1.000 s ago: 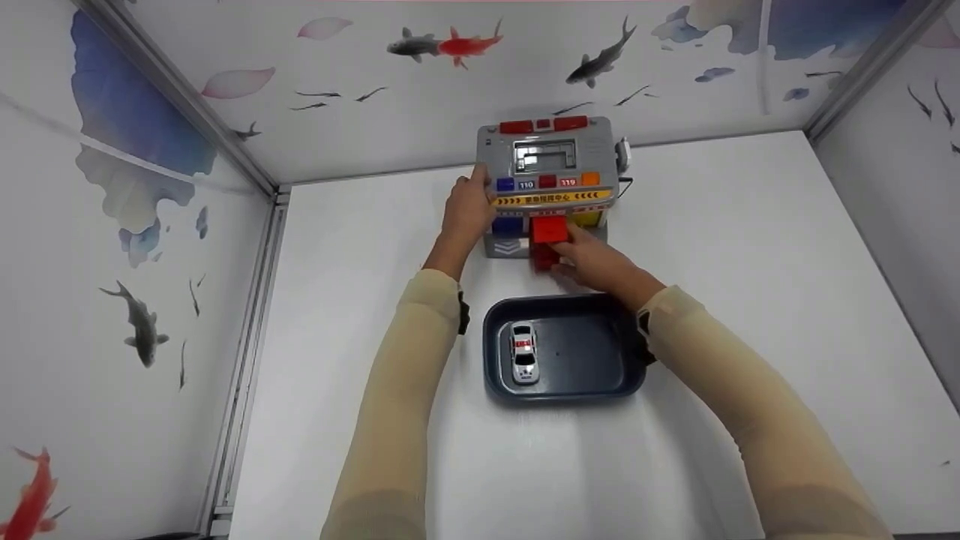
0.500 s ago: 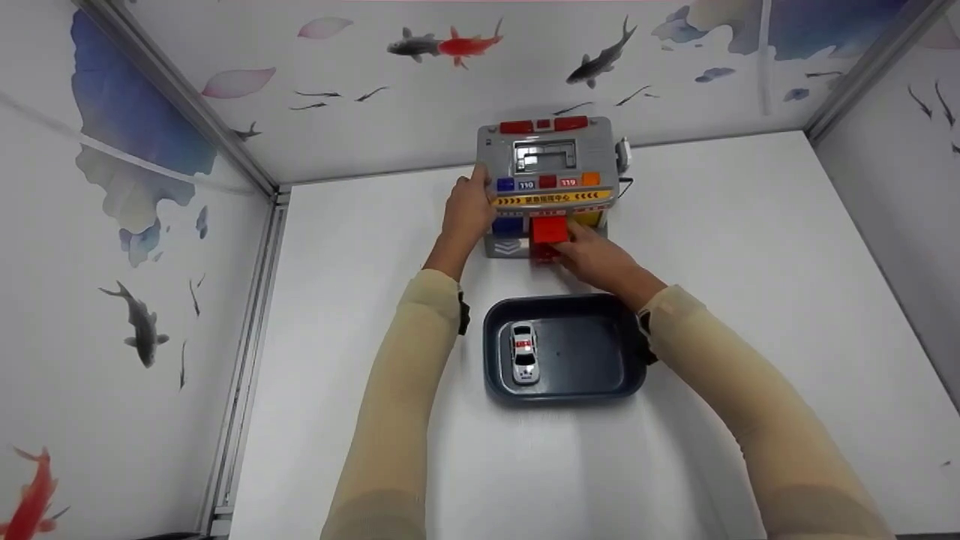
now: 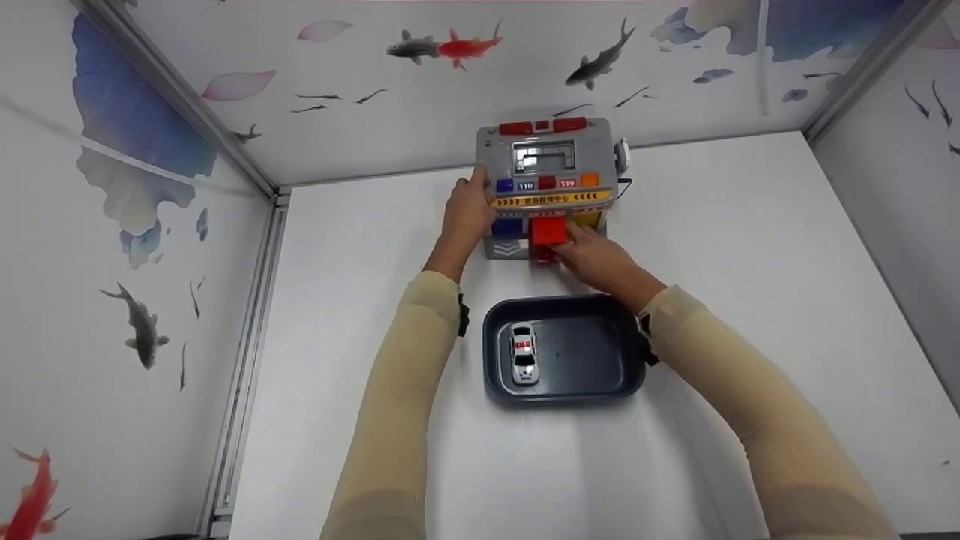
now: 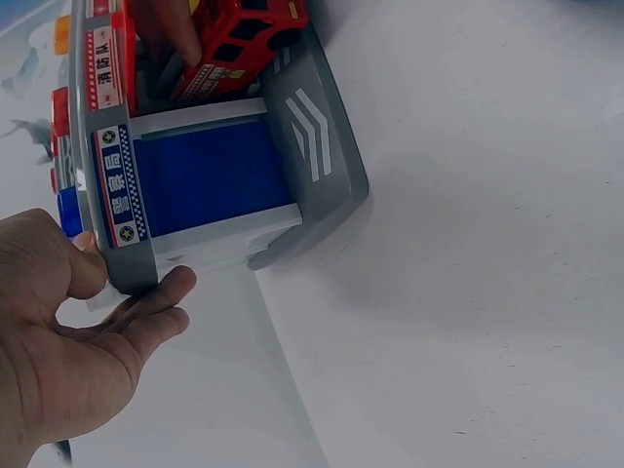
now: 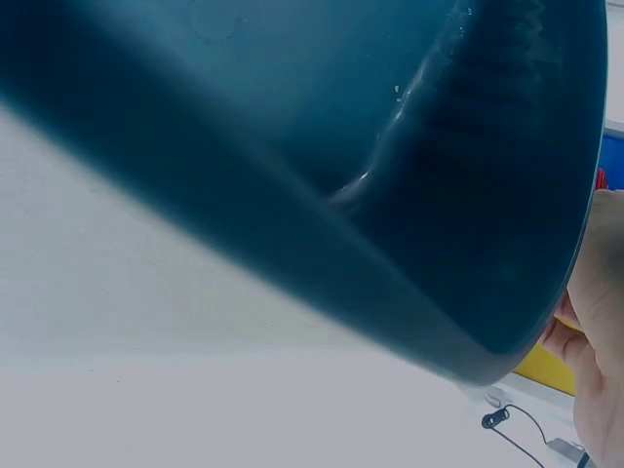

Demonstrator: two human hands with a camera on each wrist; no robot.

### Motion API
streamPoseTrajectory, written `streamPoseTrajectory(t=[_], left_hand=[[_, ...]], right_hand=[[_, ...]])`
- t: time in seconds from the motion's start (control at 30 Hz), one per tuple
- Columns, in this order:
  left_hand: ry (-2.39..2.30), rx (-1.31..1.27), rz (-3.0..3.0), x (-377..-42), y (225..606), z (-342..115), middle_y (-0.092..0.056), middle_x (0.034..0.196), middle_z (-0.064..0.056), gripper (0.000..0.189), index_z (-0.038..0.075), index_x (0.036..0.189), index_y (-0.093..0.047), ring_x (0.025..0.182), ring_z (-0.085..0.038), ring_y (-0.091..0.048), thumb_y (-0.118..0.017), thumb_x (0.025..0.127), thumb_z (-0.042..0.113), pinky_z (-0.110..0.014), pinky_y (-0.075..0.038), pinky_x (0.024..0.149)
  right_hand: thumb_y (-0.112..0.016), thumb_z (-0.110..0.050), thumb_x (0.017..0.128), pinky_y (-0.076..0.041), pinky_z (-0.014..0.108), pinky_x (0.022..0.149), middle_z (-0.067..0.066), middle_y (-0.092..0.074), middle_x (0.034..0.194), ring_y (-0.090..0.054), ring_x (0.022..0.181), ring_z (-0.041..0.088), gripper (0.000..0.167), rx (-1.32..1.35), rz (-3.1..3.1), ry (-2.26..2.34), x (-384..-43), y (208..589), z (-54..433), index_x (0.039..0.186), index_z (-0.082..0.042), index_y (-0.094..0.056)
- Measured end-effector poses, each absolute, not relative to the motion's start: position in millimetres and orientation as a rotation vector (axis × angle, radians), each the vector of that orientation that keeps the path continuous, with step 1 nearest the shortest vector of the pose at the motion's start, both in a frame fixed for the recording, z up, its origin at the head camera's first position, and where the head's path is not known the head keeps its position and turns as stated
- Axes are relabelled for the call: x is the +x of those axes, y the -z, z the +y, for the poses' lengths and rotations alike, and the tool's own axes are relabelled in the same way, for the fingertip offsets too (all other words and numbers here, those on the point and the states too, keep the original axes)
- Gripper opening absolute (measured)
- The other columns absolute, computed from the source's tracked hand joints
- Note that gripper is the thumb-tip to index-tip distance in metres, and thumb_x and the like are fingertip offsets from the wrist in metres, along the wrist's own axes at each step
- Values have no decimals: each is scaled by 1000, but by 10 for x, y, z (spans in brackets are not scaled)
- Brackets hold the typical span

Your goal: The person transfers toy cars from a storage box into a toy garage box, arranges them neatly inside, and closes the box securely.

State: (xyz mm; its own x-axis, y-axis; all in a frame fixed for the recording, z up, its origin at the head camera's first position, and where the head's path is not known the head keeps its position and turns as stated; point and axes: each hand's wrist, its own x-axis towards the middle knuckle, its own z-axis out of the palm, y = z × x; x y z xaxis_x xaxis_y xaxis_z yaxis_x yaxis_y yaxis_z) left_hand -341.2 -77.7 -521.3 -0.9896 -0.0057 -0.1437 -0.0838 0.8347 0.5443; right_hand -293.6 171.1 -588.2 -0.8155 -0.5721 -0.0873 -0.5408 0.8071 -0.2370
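Observation:
A grey toy garage [image 3: 546, 162] with red roof lights and blue, red and orange buttons stands by the back wall. My left hand [image 3: 469, 208] grips its left edge, thumb on one side and fingers on the other in the left wrist view. The middle bay's red door [image 3: 550, 230] is swung up; the blue door [image 4: 214, 175] beside it is down. Under the red door, a red toy fire truck [image 4: 239, 44] sits partly in the bay. My right hand [image 3: 598, 259] holds it, with its fingertips largely hidden by the door and truck.
A dark blue tray [image 3: 559, 399] lies in front of the garage, below my right forearm. In its left side is a white toy car [image 3: 523, 354]. A thin black cord [image 5: 526, 417] runs beside the garage. White panels printed with fish enclose the table.
The red fire truck has slid further back into the middle bay, with my right hand on it. My left hand stays on the garage's edge, and the tray and car have not moved.

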Motion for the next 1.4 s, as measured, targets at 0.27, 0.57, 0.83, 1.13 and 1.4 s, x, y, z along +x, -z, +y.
streamPoseTrajectory(t=[0.27,0.57,0.83,1.13,1.4], left_hand=[[-848,-38,2902,-3411,5239,-784,-64,135,-14,28,16,141,-52,119,-27,-65,-58,114,14,-44,-58,102],[-817,-30,2916,-3419,5243,-788,-65,135,-14,29,15,141,-52,121,-27,-66,-59,113,15,-44,-58,104],[-821,-41,2907,-3424,5248,-781,-64,138,-14,29,16,142,-52,125,-28,-66,-58,114,16,-45,-57,106],[-847,-47,2912,-3421,5261,-778,-64,137,-15,29,16,142,-53,124,-29,-66,-58,113,14,-46,-58,105],[-820,-29,2921,-3396,5236,-768,-64,137,-16,28,15,142,-51,121,-29,-68,-56,114,14,-45,-60,103]], right_hand=[[-61,-23,114,-47,62,122,22,-35,178,-51,145,48,45,-947,2853,206,-2920,5889,1756,158,-17,-59],[-65,-28,111,-41,67,126,22,-27,179,-41,152,49,57,-1000,2760,217,-2913,5821,1752,165,-22,-51],[-71,-37,105,-30,74,129,24,-19,181,-25,160,58,65,-931,2609,367,-2927,5773,1748,166,-39,-49],[-71,-41,103,-27,77,128,21,-24,182,-32,156,58,54,-925,2592,448,-2931,5784,1793,156,-38,-64],[-73,-40,102,-26,78,129,20,-22,183,-28,159,57,60,-916,2610,419,-2922,5787,1798,160,-35,-59]])
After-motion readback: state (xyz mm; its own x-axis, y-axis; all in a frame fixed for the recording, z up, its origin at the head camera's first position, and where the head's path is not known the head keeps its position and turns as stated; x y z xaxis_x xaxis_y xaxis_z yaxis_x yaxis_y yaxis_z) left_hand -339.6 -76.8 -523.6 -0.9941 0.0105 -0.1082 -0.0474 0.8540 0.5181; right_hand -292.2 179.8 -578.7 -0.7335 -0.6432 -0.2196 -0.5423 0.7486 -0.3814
